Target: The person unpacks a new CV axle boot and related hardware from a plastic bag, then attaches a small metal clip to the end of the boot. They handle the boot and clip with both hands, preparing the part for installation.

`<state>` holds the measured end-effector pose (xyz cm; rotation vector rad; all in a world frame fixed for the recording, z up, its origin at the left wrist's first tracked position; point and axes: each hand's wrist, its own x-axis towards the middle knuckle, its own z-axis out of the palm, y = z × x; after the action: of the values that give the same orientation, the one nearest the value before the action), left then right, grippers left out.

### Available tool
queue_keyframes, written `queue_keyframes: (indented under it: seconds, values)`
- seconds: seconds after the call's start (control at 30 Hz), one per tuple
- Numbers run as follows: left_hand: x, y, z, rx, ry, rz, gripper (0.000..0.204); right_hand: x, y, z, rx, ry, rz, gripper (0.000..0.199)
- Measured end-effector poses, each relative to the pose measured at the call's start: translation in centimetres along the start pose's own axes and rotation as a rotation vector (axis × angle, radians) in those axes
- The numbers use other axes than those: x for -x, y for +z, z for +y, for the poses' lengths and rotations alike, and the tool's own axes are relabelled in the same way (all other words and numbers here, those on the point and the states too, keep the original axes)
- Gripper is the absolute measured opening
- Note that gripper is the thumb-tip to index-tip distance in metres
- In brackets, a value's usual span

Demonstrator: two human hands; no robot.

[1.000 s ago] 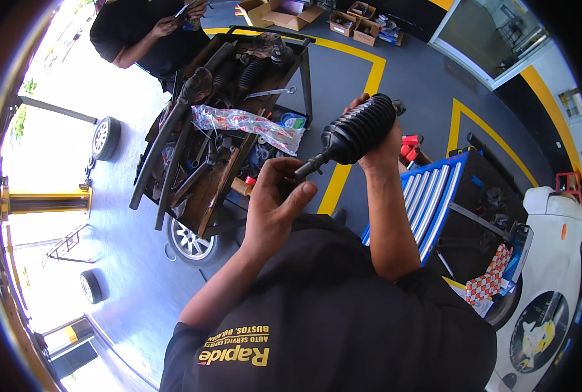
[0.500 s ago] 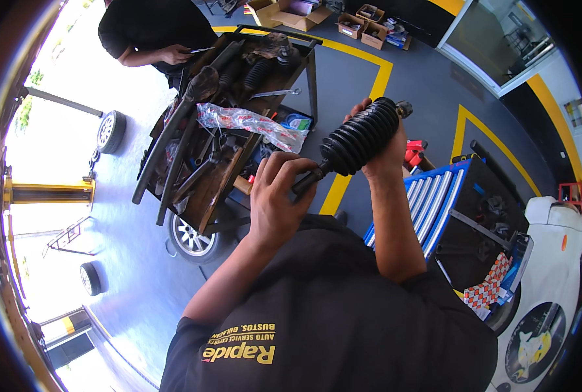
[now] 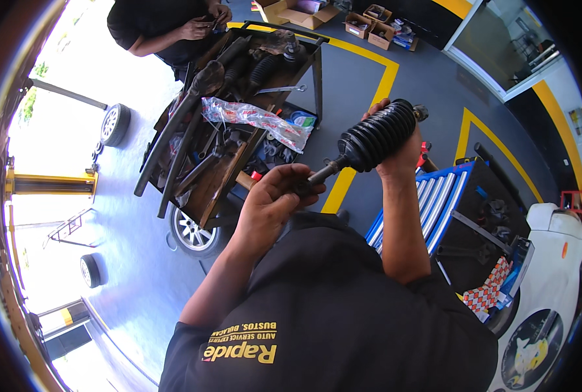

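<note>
In front of me I hold a ribbed black rubber steering rack boot [image 3: 377, 134] that sits on a tie rod [image 3: 323, 173]. The assembly tilts, its upper right end higher. My right hand [image 3: 402, 157] wraps around the boot from behind and the right, with the fingertips showing past its far side. A metal joint [image 3: 421, 113] sticks out beyond the wide end. With bent fingers, my left hand [image 3: 274, 195] grips the lower left end of the rod, which the fingers partly hide. Bare metal shows between that hand and the boot's narrow neck.
A dark metal cart [image 3: 222, 189] at left holds used shafts, a wrench [image 3: 281, 89] and a clear plastic wrapper [image 3: 258, 121]. Behind it stands a co-worker [image 3: 157, 29]. A blue tool cabinet [image 3: 461, 189] and a white car [image 3: 549, 261] are at right. Cardboard boxes [image 3: 304, 14] lie far back.
The boot and rod have shifted slightly right. My left hand has turned and its grip moved to the rod's end, uncovering bare metal. The co-worker's hands have come together.
</note>
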<state>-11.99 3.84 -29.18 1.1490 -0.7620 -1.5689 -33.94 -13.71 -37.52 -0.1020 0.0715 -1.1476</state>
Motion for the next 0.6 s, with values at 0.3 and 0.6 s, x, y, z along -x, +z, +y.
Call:
queue_keyframes:
  seconds: [0.3,0.6]
  values:
    - [0.7,1.2,0.5,-0.072,0.036,0.015,0.05,1.0,0.4,-0.4,0.068,-0.105,0.104,0.053]
    - [0.6,1.6,-0.5,0.032,0.076,-0.008,0.056,1.9,0.4,-1.0,0.123,-0.147,0.085,0.054]
